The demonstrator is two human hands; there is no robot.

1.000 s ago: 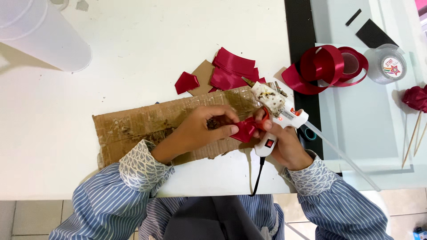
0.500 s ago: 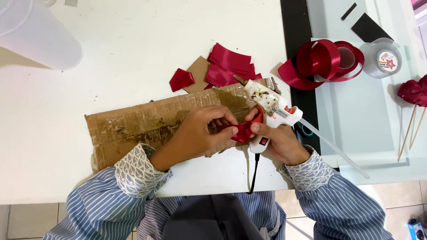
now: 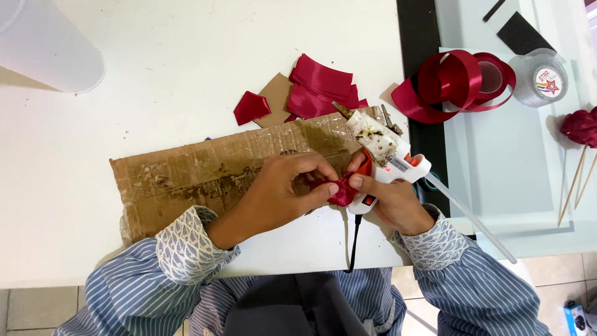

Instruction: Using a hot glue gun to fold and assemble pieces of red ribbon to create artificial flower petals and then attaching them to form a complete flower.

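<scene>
My left hand (image 3: 283, 190) and my right hand (image 3: 388, 202) meet over a glue-stained cardboard sheet (image 3: 186, 171). Both pinch a small folded piece of dark red ribbon (image 3: 342, 191) between their fingertips. My right hand also grips a white hot glue gun (image 3: 382, 149) with red trim, its nozzle pointing up and left over the cardboard. A clear glue stick (image 3: 469, 214) sticks out of the gun's back toward the lower right. The gun's black cord (image 3: 353, 239) hangs off the table's near edge.
Cut red ribbon squares (image 3: 320, 87) lie in a pile above the cardboard, one folded piece (image 3: 250, 107) apart at the left. A red ribbon roll (image 3: 463, 84), a clear tape roll (image 3: 540, 78), ribbon roses on sticks (image 3: 578, 134) sit right. A white cylinder (image 3: 46, 53) lies at top left.
My hands keep pinching the ribbon piece, with fingers shifting slightly. The view has drifted a little; the glue gun stays in my right hand.
</scene>
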